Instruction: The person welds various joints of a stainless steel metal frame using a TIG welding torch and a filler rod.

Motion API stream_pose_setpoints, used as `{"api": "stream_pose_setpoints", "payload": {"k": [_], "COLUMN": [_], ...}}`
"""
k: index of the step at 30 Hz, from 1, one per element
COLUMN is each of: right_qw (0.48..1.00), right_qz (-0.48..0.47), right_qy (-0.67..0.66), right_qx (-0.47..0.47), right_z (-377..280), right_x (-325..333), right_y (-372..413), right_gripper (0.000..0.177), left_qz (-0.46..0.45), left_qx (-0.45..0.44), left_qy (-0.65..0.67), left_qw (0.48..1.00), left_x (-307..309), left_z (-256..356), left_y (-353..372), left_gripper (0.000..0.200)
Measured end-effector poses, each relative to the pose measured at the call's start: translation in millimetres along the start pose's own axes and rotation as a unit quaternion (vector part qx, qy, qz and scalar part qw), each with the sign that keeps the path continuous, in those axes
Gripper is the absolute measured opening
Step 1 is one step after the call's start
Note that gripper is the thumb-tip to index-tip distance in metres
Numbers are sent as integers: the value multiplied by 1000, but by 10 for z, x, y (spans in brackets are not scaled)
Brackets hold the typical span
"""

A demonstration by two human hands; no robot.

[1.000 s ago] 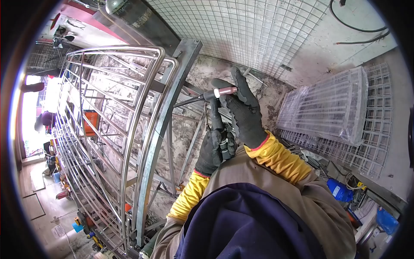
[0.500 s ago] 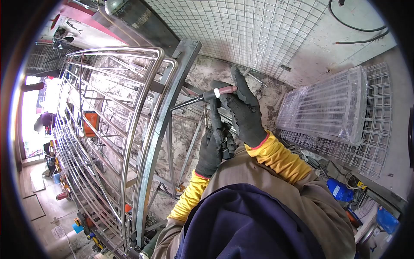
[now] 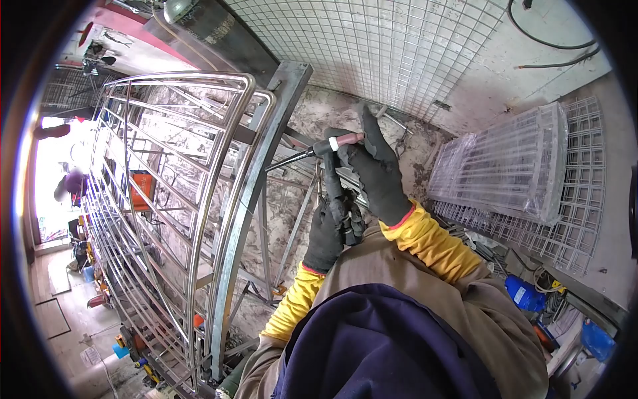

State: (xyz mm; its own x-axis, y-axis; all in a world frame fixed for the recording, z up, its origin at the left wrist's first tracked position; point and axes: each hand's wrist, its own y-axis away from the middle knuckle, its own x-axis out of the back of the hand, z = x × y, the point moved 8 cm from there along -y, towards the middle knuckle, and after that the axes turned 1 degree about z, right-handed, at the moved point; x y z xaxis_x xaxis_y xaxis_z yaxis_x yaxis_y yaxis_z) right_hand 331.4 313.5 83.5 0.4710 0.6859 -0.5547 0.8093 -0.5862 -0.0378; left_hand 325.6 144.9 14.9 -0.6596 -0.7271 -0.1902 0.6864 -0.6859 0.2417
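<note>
A TIG welding torch (image 3: 330, 169) with a pinkish nozzle, a white ring and a long black back cap is in front of my body. The back cap points left, toward a grey metal beam (image 3: 256, 173). My left hand (image 3: 324, 238), in a dark glove, is closed round the lower handle and its bunched dark cover. My right hand (image 3: 377, 174), gloved too, has its fingers about the torch head and nozzle, with one finger stretched upward beside the nozzle tip. The nozzle's far end is partly hidden by the right-hand fingers.
Left of me stands a curved frame of shiny metal tubes (image 3: 193, 233). A wire mesh panel (image 3: 399, 46) leans ahead, and a plastic-wrapped bundle (image 3: 498, 166) lies at right. A gas cylinder (image 3: 212, 30) is at upper left; blue items (image 3: 525, 292) are at lower right.
Both hands and the torch keep nearly the same position. The view has shifted very slightly.
</note>
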Motion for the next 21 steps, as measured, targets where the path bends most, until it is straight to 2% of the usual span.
{"api": "stream_pose_setpoints", "payload": {"k": [1,2,4,6,7,9,10,12,13,14,15,16,17,18,19,20,21], "right_qw": [1000,1000,998,991,991,961,961,965,965,974,978,978,982,983,983,984,983], "right_qz": [0,6,13,-7,-6,-36,-37,-58,-58,-62,-66,-65,-74,-84,-87,-103,-118], "right_qy": [0,-25,-50,-119,-119,-246,-246,-191,-191,-124,-57,-58,-26,6,4,-14,-32], "right_qx": [0,-13,-26,-60,-60,-117,-117,-171,-171,-181,-189,-187,-174,-161,-159,-147,-135], "right_z": [-24,-22,25,121,96,77,62,123,135,185,216,160,53,-9,20,56,67], "right_x": [-61,-119,-136,-169,-182,-300,-299,-322,-305,-270,-238,-245,-275,-304,-310,-336,-370], "right_y": [22,45,48,27,42,95,99,136,137,140,144,148,146,139,136,144,152], "right_gripper": [77,77,77,71,71,63,63,47,47,40,34,34,31,29,29,30,31], "left_qz": [-1,-8,-14,-34,-35,-31,-30,-45,-45,-30,-12,-13,-89,-151,-159,-135,-125], "left_qx": [-12,-68,-121,-87,-87,-66,-59,-10,-10,-217,-401,-402,-175,76,112,107,63], "left_qy": [-17,-164,-306,-132,-132,-206,-230,-7,-8,-251,-468,-468,-236,29,-40,-31,37], "left_qw": [1000,984,944,987,987,976,971,999,999,943,787,787,952,985,980,985,990], "left_x": [53,149,156,190,238,311,260,122,179,228,121,44,84,-15,111,439,539], "left_z": [-77,-194,-202,-290,-359,-502,-420,-283,-367,-227,-121,97,79,-6,96,-91,85], "left_y": [-2,-3,31,50,50,31,23,48,23,50,192,192,29,26,35,21,27], "left_gripper": [47,45,44,41,41,39,39,34,34,36,39,39,43,49,55,51,51]}}
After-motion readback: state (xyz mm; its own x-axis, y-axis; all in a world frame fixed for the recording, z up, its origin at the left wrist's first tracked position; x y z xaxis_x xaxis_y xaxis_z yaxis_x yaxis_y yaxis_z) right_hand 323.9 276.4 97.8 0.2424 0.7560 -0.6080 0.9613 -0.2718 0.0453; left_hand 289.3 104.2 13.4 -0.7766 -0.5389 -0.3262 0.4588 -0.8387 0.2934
